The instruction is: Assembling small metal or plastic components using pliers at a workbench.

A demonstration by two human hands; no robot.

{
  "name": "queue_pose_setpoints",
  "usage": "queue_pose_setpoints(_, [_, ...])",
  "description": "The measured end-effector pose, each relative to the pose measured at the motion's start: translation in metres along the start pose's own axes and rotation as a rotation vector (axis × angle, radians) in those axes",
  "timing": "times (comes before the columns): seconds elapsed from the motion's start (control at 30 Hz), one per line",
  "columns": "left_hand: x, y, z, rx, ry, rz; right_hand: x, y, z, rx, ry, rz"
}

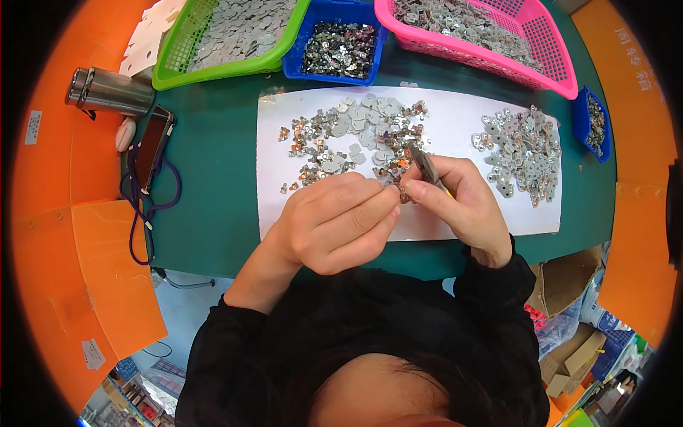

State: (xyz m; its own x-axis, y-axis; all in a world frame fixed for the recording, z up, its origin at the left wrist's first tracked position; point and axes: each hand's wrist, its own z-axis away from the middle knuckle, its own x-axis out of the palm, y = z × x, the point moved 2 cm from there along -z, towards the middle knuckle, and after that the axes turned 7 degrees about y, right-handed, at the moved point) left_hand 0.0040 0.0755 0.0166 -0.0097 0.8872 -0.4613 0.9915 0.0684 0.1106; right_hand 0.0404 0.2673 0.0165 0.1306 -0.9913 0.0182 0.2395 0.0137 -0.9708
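Metal piece (405,195) and dark tool (425,168) sit pinched in hands (340,224) (green basket (213,80) holds plates (242,32)).

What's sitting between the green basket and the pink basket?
A blue bin full of small metal pieces, as the head view shows.

A small metal part (405,198) is sitting, mostly hidden, at the fingertips of the left hand (334,220) and right hand (455,199). The right hand is holding a slim dark tool (425,168), its tip pointing away and leftward. Small silvery pieces (366,119) are lying heaped just beyond, on a white sheet (449,121).
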Motion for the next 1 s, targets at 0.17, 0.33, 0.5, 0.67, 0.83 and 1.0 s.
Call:
queue_pose_setpoints(0.17, [-0.002, -0.001, 0.006, -0.109, -0.004, 0.058, 0.0, 0.001, 0.002, 0.014, 0.072, -0.024])
queue_pose_setpoints(0.33, [0.001, -0.006, 0.007, -0.258, 0.067, 0.171, 0.0, 0.004, 0.0, -0.047, 0.097, -0.054])
queue_pose_setpoints(0.5, [0.013, -0.002, 0.021, -1.053, 0.272, 0.894, 0.007, 0.001, 0.001, -0.275, 0.249, -0.016])
queue_pose_setpoints(0.67, [0.024, -0.007, 0.036, -1.643, 0.32, 1.676, 0.007, 0.001, -0.003, -0.826, 0.403, 0.496])
queue_pose_setpoints(0.83, [0.025, -0.007, 0.033, -1.739, 0.375, 1.727, 0.012, 0.0, -0.003, -1.052, 0.527, 0.684])
queue_pose_setpoints(1.0, [0.026, -0.005, 0.03, -1.638, 0.395, 1.406, 0.018, 0.004, -0.004, -0.681, 0.375, 0.428])
